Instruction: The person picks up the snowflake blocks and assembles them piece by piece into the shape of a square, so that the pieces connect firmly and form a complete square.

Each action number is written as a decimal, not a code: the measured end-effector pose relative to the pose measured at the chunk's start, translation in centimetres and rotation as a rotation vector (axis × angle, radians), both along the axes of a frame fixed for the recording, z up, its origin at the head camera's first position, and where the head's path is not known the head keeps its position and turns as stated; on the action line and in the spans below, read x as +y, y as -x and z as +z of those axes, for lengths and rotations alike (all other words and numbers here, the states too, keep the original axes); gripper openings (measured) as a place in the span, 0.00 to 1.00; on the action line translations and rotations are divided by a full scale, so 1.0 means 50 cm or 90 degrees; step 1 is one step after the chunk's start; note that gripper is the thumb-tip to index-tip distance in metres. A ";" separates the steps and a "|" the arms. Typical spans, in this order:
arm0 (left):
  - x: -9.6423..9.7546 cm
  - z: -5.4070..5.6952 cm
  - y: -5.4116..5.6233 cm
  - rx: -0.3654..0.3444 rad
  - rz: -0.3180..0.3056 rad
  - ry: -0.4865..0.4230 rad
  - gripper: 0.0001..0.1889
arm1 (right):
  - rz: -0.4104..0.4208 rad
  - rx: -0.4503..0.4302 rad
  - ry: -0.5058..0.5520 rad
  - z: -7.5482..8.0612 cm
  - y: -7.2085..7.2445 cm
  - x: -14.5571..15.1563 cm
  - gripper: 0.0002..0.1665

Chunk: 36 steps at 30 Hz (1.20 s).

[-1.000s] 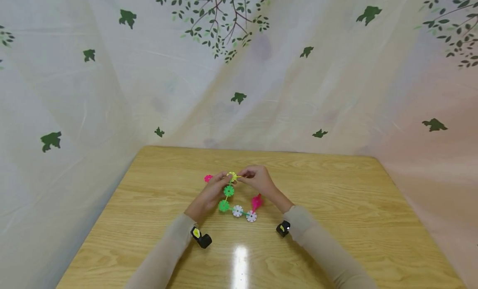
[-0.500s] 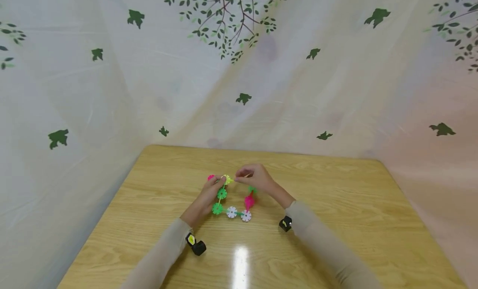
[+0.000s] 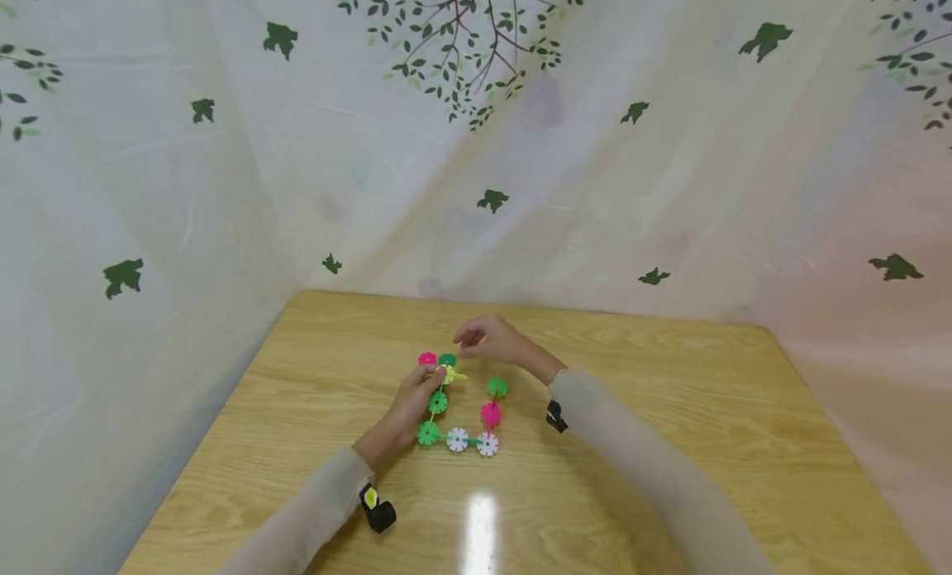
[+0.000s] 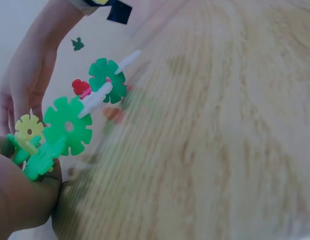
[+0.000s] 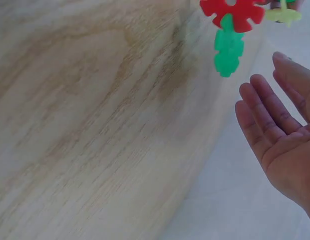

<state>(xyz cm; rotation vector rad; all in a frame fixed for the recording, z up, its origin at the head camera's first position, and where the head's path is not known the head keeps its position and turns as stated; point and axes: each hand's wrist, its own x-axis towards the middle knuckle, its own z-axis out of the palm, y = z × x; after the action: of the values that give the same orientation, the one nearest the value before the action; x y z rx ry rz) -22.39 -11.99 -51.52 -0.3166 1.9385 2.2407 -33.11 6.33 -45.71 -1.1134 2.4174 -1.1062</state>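
A chain of slotted, flower-shaped plastic discs forms a U in the head view. It includes a light green disc point(image 3: 427, 433), a white disc point(image 3: 457, 439), a pink disc point(image 3: 491, 414) and a green end disc point(image 3: 497, 387). My left hand point(image 3: 407, 403) pinches the chain at a yellow disc point(image 3: 447, 374), from which another yellow disc point(image 3: 459, 377) sticks out edge-on. My right hand point(image 3: 492, 340) hovers above and right of it. In the right wrist view that hand point(image 5: 287, 135) has relaxed fingers and nothing in its palm, near a red disc point(image 5: 234, 14) joined to a green one point(image 5: 228, 52).
Just beyond the left fingers show a pink disc point(image 3: 427, 358) and a dark green disc point(image 3: 446, 360); whether they join the chain is unclear. The wooden table point(image 3: 632, 426) meets a patterned cloth backdrop point(image 3: 387, 187) at its far edge. Each wrist bears a black camera point(image 3: 381, 515).
My right hand has let go near the yellow discs and lifted away, up and left. The left hand keeps its grip and has shifted slightly nearer, with the chain. The dark green disc now shows.
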 end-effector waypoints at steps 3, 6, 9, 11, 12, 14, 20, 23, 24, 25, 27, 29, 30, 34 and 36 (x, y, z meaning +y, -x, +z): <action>0.008 -0.001 -0.004 0.008 0.004 0.000 0.09 | 0.006 -0.024 -0.036 -0.012 0.010 -0.007 0.14; 0.015 0.001 -0.009 0.018 0.008 0.002 0.08 | 0.008 -0.035 -0.068 -0.022 0.017 -0.014 0.15; 0.020 0.005 -0.013 0.029 0.007 0.009 0.08 | 0.016 -0.022 -0.097 -0.028 0.021 -0.021 0.16; 0.023 0.006 -0.013 0.028 0.007 0.010 0.08 | 0.019 -0.007 -0.119 -0.028 0.022 -0.027 0.16; 0.024 0.007 -0.013 0.027 0.006 0.010 0.08 | 0.022 0.000 -0.129 -0.028 0.023 -0.029 0.16; 0.025 0.008 -0.011 0.026 0.006 0.006 0.08 | 0.027 0.018 -0.148 -0.030 0.024 -0.035 0.15; 0.026 0.010 -0.006 0.031 0.004 -0.002 0.08 | 0.030 0.026 -0.156 -0.035 0.028 -0.042 0.09; 0.026 0.011 -0.004 0.035 0.004 -0.005 0.08 | 0.014 -0.003 -0.134 -0.036 0.028 -0.035 0.08; 0.026 0.010 -0.003 0.036 0.006 -0.006 0.08 | 0.005 -0.013 -0.125 -0.036 0.028 -0.032 0.08; 0.025 0.010 -0.002 0.036 0.009 -0.005 0.08 | -0.004 -0.024 -0.115 -0.036 0.028 -0.028 0.08; 0.025 0.009 0.000 0.040 0.014 -0.004 0.08 | -0.022 -0.037 -0.096 -0.037 0.028 -0.019 0.09; 0.025 0.007 0.003 0.043 0.017 -0.004 0.08 | -0.039 -0.046 -0.081 -0.038 0.028 -0.009 0.09; 0.025 0.006 0.005 0.045 0.020 -0.003 0.08 | -0.043 -0.046 -0.074 -0.038 0.028 -0.003 0.08; 0.028 0.004 0.015 0.051 0.023 0.005 0.08 | -0.045 -0.052 -0.053 -0.041 0.026 0.022 0.07; 0.028 0.011 0.020 0.049 0.019 0.010 0.09 | -0.048 -0.052 -0.042 -0.041 0.024 0.035 0.07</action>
<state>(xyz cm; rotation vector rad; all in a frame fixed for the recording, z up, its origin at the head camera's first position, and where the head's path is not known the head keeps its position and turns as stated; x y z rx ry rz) -23.38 -10.60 -50.98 -0.2672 2.0038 2.2900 -34.33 8.08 -47.77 -0.9457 2.4321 -1.0653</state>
